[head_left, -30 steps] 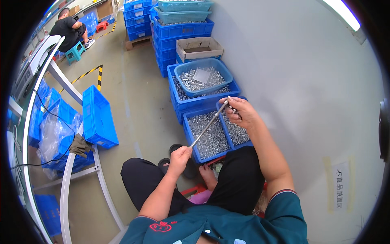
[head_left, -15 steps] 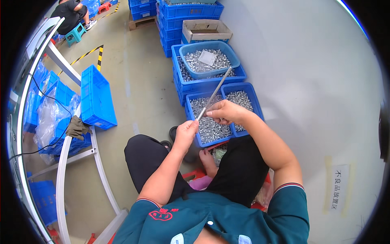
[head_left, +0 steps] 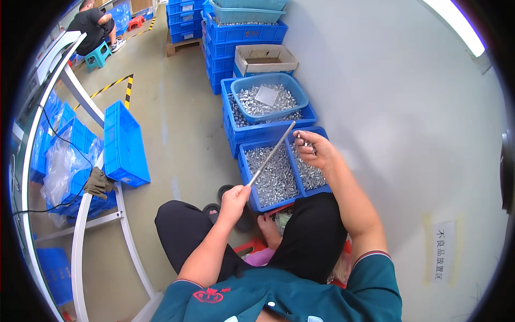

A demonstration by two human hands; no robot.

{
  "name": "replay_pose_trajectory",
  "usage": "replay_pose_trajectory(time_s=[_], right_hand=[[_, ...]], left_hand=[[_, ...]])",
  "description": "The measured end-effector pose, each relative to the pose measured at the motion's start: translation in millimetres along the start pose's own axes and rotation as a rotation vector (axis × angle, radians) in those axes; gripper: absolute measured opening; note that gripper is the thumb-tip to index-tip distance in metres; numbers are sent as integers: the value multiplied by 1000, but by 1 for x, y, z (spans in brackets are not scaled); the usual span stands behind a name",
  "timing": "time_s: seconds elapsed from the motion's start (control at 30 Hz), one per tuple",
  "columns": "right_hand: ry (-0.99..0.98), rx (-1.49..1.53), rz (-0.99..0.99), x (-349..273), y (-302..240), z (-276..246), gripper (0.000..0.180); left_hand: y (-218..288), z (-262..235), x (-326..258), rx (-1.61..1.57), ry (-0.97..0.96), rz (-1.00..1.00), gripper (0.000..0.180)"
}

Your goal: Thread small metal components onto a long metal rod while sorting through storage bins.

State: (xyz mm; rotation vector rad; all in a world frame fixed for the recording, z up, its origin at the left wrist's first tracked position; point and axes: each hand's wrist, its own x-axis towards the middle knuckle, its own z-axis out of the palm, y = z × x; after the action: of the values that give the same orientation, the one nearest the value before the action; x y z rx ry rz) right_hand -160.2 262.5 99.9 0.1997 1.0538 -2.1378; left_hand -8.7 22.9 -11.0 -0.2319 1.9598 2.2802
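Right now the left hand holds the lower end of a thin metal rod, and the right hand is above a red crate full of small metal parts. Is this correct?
One detail is wrong: the crate under the right hand is blue, not red. The head view shows this. The rest stands: the left hand holds the lower end of the thin metal rod, and the crate is full of small metal parts.

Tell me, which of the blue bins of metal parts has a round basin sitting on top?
The far bin, beyond the two-compartment one under the hands. A light-blue basin of silvery parts rests on it; the near bin is uncovered.
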Motion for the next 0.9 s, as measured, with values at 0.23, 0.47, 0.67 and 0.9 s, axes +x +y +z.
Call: replay_pose_trajectory(time_s=[0.23,0.47,0.67,0.9], right_hand=[[16,98,-157,1,-1,5,19],[19,-5,-182,-2,3,20,19],[126,-606,-40,-11,8,39,20],[34,-658,277,-1,16,38,20]], left_hand=[[3,-6,-9,74,-64,45,34],[2,-5,-12,46,-57,46,34],[6,-3,-10,89,-39,83,33],[8,-2,-1,35,-15,49,32]])
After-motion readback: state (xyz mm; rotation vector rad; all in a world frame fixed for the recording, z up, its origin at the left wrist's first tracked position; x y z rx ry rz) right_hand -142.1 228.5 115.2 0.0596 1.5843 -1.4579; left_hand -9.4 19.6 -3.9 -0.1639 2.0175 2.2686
